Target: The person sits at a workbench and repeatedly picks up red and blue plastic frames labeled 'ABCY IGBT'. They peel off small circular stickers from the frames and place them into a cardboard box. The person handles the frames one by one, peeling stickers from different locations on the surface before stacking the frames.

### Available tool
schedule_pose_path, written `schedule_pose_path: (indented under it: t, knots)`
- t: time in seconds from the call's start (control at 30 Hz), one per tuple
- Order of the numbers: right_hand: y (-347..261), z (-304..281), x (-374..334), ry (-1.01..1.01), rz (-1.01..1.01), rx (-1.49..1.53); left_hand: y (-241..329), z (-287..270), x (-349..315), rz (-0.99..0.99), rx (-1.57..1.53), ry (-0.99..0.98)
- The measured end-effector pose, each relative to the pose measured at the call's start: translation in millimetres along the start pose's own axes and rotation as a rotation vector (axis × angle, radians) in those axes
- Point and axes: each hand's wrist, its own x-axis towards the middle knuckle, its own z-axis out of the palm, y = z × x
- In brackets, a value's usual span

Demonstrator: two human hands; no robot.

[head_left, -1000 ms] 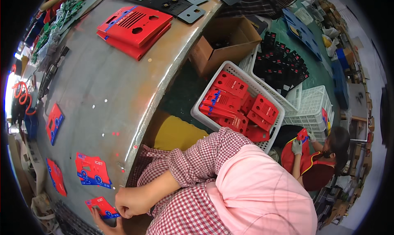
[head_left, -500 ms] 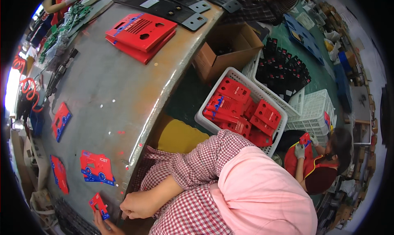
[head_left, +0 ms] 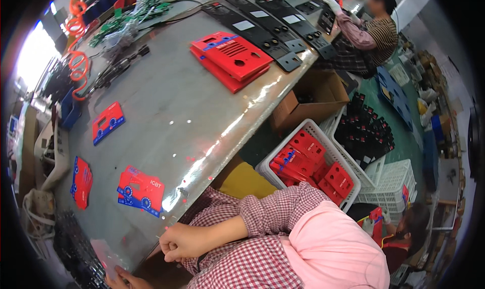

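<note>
Right hand: the right hand (head_left: 183, 242) is curled into a loose fist at the near edge of the grey metal worktable (head_left: 187, 102), fingers pressed together; nothing can be seen inside it.
Left hand: the left hand (head_left: 124, 279) shows only in part at the bottom edge, fingers spread flat on the table's near left corner; whether it pins anything down I cannot tell.
Nearest piece: a flat red plastic panel with blue protective film (head_left: 141, 189) lies on the table just to the far left of the right fist, apart from it.
Other panels: a second red panel (head_left: 81, 182) lies further left, a third (head_left: 107, 122) beyond it.
Far stack: a pile of red housing covers (head_left: 230, 59) sits at the far side.
Right of table: a white plastic basket of red parts (head_left: 316, 163) stands on the floor.
</note>
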Motion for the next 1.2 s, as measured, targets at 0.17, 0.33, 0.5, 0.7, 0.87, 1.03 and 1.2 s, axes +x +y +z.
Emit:
schedule_pose_path:
  t: [0.17, 0.33, 0.5, 0.7, 0.87, 1.03, 1.2]
  knots:
    - [-8, 5, 0, -0.071, -0.016, -0.007, -13, -16, -15, -0.256, -0.235, -0.214]
    - [-21, -4, -3, -0.009, -0.057, -0.127, 23, -10, -2, -0.601, -1.005, -0.230]
    - [-40, 1, -6, 0.068, 0.042, -0.062, 32, -18, 0, -0.878, -1.375, -0.187]
    - [-43, 2, 0, 0.186, -0.006, -0.111, 49, -3, -9, -0.946, -1.333, -0.064]
    - [-47, 10, 15, 0.175, 0.013, 0.085, 67, 4, -1, -1.093, -1.483, -0.008]
    - [-38, 14, 23, 0.233, -0.160, 0.072, 67, 3, -6, -1.220, -1.695, -0.207]
    - [-42, 19, 24, 0.274, -0.276, -0.154, 67, 3, -8, -1.256, -1.779, -0.496]
